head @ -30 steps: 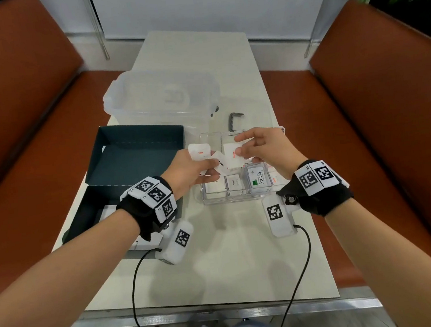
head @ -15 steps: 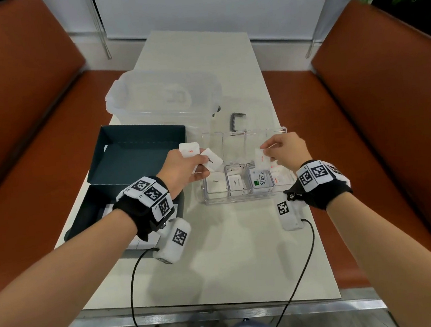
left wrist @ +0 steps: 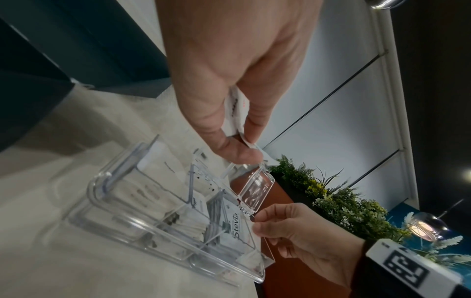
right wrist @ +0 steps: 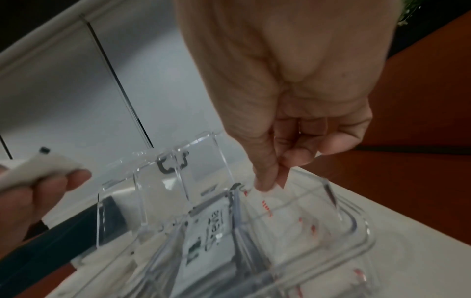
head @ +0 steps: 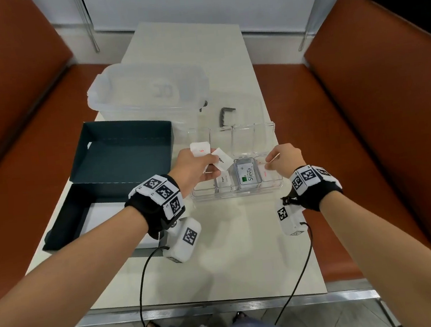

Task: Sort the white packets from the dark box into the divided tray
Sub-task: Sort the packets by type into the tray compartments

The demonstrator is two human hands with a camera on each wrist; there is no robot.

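My left hand [head: 213, 166] hovers over the left end of the clear divided tray [head: 239, 195] and grips a small bundle of white packets [head: 201, 150]; the left wrist view shows them pinched [left wrist: 237, 108] between thumb and fingers. With thumb and forefinger, my right hand [head: 270, 161] pinches one red-printed white packet [right wrist: 265, 193] and holds it low inside the tray's rightmost compartment. A Stevia packet [head: 247, 176] fills the compartment beside it. The dark box [head: 64, 227] sits at the left with white packets [head: 102, 215] inside.
The box's dark lid [head: 125, 151] lies behind the box. A clear plastic tub [head: 148, 90] stands at the back left, and a small black clip [head: 226, 114] lies behind the tray. Orange benches flank the narrow table. Cables trail from both wrists.
My right hand has drawn one packet away from the bundle in my left hand and carried it right and down into the tray's rightmost compartment. The left hand has barely moved.
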